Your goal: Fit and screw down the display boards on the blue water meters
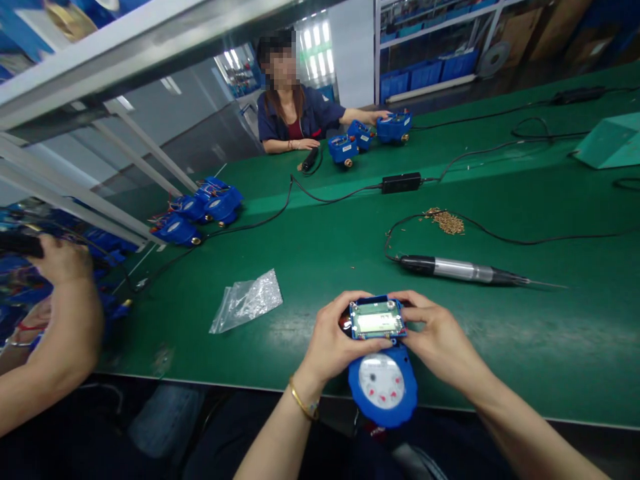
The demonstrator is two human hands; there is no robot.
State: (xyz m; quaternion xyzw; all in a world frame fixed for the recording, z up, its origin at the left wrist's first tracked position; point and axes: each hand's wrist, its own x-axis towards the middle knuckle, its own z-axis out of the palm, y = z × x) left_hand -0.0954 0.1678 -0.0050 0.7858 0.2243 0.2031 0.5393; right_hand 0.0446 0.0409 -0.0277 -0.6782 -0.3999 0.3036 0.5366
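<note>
I hold a blue water meter (383,383) over the near edge of the green table (350,247), its white dial facing up. At its top end sits a green circuit board with a pale display (377,320). My left hand (333,340) grips the left side of that board section, fingers curled round it. My right hand (435,337) grips the right side the same way. An electric screwdriver (463,270) lies on the table just beyond my hands, its tip pointing right.
A clear plastic bag (247,301) lies left of my hands. A pile of small brass screws (447,221) and a black power adapter (401,182) sit farther back. Blue meters (200,210) cluster at left. A co-worker's arm (55,333) is at left; another person (295,110) sits opposite with meters (370,133).
</note>
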